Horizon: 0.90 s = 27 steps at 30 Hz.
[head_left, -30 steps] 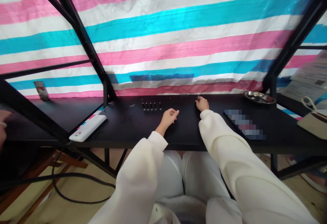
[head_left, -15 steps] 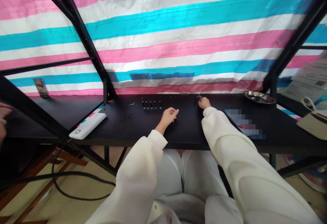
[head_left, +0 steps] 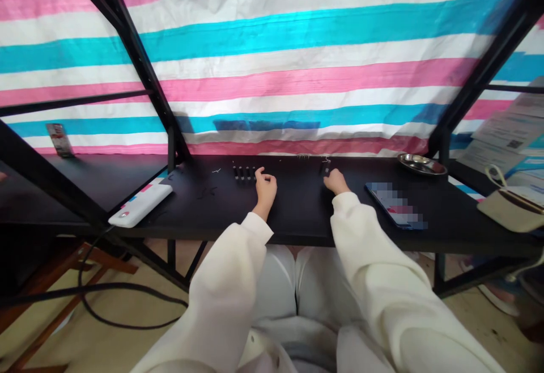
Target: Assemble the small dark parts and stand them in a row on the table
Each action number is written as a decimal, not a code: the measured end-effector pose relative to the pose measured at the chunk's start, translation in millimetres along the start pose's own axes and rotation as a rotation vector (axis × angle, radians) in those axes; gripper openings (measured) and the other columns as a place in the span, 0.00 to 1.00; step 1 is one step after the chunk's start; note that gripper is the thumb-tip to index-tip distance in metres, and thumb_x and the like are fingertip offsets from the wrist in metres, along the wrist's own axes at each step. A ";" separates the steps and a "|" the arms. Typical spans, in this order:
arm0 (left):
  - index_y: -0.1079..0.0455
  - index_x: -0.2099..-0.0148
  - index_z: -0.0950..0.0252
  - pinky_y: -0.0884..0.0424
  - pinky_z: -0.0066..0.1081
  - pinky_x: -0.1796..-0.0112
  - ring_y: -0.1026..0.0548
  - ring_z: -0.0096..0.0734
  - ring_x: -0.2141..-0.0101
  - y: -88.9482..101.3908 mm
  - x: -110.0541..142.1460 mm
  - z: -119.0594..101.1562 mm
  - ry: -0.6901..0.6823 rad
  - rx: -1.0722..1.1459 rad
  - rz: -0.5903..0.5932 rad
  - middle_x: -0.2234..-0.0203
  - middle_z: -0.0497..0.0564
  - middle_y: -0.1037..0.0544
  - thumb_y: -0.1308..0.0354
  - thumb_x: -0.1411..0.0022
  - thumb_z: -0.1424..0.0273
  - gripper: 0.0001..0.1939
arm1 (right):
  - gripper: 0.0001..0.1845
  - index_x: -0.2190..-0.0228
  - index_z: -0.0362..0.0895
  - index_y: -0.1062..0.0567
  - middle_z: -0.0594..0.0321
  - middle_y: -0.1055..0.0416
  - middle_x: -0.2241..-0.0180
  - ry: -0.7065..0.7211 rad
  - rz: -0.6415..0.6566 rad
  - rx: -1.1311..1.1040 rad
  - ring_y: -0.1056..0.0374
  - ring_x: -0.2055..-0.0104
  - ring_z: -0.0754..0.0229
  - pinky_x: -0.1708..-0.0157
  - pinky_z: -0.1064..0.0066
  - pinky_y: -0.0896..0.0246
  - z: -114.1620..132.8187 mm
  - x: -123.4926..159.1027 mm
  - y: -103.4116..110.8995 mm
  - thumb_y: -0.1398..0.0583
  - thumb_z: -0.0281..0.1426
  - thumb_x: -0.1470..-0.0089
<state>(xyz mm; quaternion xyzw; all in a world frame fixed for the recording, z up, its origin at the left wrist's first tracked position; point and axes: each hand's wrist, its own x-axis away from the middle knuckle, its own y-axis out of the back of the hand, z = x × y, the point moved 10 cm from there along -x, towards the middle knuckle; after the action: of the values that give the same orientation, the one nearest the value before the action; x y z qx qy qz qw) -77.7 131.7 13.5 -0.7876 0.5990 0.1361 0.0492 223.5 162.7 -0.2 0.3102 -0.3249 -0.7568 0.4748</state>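
Note:
My left hand (head_left: 266, 188) is at the right end of a row of several small black cylinders with grey ends (head_left: 241, 173). Its thumb and forefinger are curled together there; they cover the row's last place, and what lies between them is hidden. Farther right, my right hand (head_left: 336, 181) rests low over the black table (head_left: 297, 208), its fingers closed and the tips pointing left. Just beyond those fingertips stands a small dark cylinder (head_left: 327, 167). Whatever the right fingers hold is too small to make out. A thin white curl (head_left: 326, 159) lies behind it.
A row of tiny coil-like pieces (head_left: 302, 156) lies at the back edge. On the right are a phone (head_left: 389, 203), a shiny metal dish (head_left: 421, 164) and a beige pouch (head_left: 510, 208). A white power bank (head_left: 140, 206) sits left, beside the black frame post (head_left: 171, 149).
My left hand has moved left and forward to the end of the cylinder row. My right hand has drawn back slightly, exposing the small dark cylinder. The camera view has shifted a little.

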 end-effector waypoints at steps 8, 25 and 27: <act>0.67 0.35 0.58 0.37 0.19 0.82 0.26 0.23 0.73 -4.3 -2.2 10.3 0.083 0.150 -0.005 0.51 0.58 0.33 0.48 0.50 0.79 0.45 | 0.06 0.68 0.44 0.34 0.57 0.29 0.70 0.140 -0.116 -0.207 0.33 0.66 0.57 0.61 0.66 0.39 24.3 48.1 7.8 0.47 0.28 0.52; 0.42 0.51 0.68 0.34 0.20 0.81 0.24 0.26 0.74 -6.6 -7.4 17.6 0.119 0.197 0.012 0.55 0.63 0.29 0.42 0.48 0.75 0.22 | 0.03 0.73 0.45 0.33 0.64 0.31 0.75 0.292 -0.038 -0.292 0.35 0.71 0.62 0.64 0.69 0.41 44.8 57.2 2.1 0.46 0.28 0.54; 0.40 0.56 0.70 0.36 0.20 0.83 0.25 0.26 0.78 0.1 -8.4 19.3 0.112 0.160 -0.044 0.65 0.58 0.25 0.40 0.50 0.72 0.19 | 0.03 0.73 0.45 0.33 0.64 0.31 0.75 0.303 -0.036 -0.303 0.36 0.71 0.62 0.64 0.69 0.41 45.6 57.2 1.6 0.46 0.28 0.54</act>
<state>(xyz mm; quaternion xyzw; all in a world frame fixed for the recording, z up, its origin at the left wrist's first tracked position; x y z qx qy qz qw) -82.8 144.1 -2.8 -0.8005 0.5923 0.0423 0.0812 168.4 118.5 19.1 0.3512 -0.1269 -0.7502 0.5457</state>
